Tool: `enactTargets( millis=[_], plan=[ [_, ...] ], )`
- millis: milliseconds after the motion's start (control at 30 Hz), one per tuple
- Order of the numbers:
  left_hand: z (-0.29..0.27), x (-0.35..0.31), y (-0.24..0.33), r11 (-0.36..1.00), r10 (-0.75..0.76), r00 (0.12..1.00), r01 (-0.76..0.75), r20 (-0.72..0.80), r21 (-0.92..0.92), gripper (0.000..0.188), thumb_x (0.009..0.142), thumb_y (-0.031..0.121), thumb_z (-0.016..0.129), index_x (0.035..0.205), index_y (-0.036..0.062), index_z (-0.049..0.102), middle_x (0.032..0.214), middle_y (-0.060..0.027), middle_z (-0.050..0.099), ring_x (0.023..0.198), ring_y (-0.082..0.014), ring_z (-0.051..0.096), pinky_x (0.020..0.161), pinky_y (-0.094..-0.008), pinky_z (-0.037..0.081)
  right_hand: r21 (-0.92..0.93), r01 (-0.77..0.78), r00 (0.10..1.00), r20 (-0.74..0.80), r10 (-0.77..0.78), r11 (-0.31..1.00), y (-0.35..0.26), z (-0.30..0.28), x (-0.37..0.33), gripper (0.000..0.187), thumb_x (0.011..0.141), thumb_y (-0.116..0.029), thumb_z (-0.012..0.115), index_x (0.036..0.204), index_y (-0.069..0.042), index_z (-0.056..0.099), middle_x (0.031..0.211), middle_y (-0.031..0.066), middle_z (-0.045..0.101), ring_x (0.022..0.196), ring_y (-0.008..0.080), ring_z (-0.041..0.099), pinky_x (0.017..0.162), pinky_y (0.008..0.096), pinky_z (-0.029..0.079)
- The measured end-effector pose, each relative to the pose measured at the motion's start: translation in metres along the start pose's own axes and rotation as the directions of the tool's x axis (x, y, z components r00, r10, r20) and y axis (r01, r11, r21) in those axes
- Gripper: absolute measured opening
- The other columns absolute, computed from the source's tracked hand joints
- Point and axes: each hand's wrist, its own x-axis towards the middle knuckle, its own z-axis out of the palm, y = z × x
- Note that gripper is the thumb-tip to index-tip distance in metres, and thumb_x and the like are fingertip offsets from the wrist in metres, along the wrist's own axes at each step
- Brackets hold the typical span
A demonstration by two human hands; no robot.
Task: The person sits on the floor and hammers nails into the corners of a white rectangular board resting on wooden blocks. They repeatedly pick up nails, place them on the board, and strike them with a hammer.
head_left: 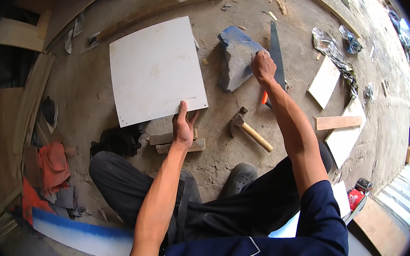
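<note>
A white square board (157, 68) with small holes at its near corners sits in front of me. My left hand (184, 127) grips its near edge, thumb on top and some fingers below. My right hand (263, 67) is closed over the right end of a rough grey block with blue paint (240, 55); what its fingers hold, if anything, is hidden. Just right of that hand lies a handsaw (275, 47) with an orange and black handle partly behind my forearm. A hammer (250, 129) with a wooden handle rests on the ground nearer to me.
Short wood pieces (182, 146) lie below the board, beside a black bag or cloth (117, 141). On the right are a pale board piece (324, 82), a wooden strip (337, 122) and crumpled plastic (327, 42). A red power tool (357, 197) stands by my right side. A long beam (164, 9) lies beyond.
</note>
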Motion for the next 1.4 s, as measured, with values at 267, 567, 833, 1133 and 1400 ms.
enactTargets(
  millis=[267,567,833,1133,1400],
  plan=[
    [-0.007,0.001,0.0,0.999,0.013,1.0,-0.013,0.011,0.048,0.058,0.099,0.046,0.057,0.143,0.0108,0.043,0.144,-0.0031,0.045,0.137,-0.0191,0.04,0.113,-0.0456,0.036,0.138,0.066,0.995,0.065,-0.075,0.988,-0.034,-0.081,-0.003,0.028,0.093,-0.025,0.05,0.095,0.0,0.061,0.096,0.0267,0.07,0.09,0.0461,0.068,0.079,0.0544,0.053],
    [-0.005,0.002,0.001,0.999,-0.007,1.0,0.007,-0.004,0.043,0.062,0.099,0.046,0.057,0.145,0.0093,0.04,0.147,-0.0052,0.042,0.139,-0.0221,0.038,0.116,-0.0486,0.034,0.658,-0.006,0.96,0.215,-0.181,0.753,-0.059,-0.145,-0.069,0.025,0.09,-0.018,0.06,0.106,-0.001,0.07,0.079,0.0206,0.07,0.077,0.0281,0.071,0.074,0.0402,0.056],
    [0.013,-0.029,0.022,0.949,-0.235,0.951,0.269,-0.201,0.165,0.058,0.096,0.049,0.063,0.134,0.007,0.05,0.134,-0.0067,0.051,0.124,-0.0198,0.05,0.103,-0.0424,0.045,0.794,-0.517,0.802,0.58,-0.143,0.319,-0.07,-0.126,-0.11,0.02,0.092,-0.011,0.064,0.104,0.004,0.069,0.084,0.007,0.067,0.072,0.0134,0.067,0.062,0.0268,0.056],
    [0.049,-0.04,0.067,0.324,0.496,0.786,-0.562,0.37,0.761,0.018,0.089,0.016,0.072,0.102,0.003,0.069,0.091,-0.0067,0.07,0.083,-0.0194,0.067,0.074,-0.0315,0.053,0.716,-0.185,0.765,0.534,-0.358,0.673,-0.088,-0.129,-0.13,0.025,0.089,-0.007,0.064,0.112,0.0,0.072,0.1,0.0126,0.074,0.083,0.0166,0.07,0.075,0.0323,0.057],
    [0.061,-0.024,0.047,0.094,0.364,0.808,-0.526,0.463,0.845,0.021,0.084,0.011,0.073,0.104,0.007,0.071,0.095,-0.014,0.073,0.085,-0.0298,0.071,0.075,-0.0373,0.055,0.699,0.227,0.881,0.15,-0.449,0.678,-0.095,-0.112,-0.145,0.021,0.084,-0.003,0.064,0.104,0.0,0.07,0.094,0.0187,0.071,0.089,0.032,0.071,0.078,0.0388,0.055]
  ],
)
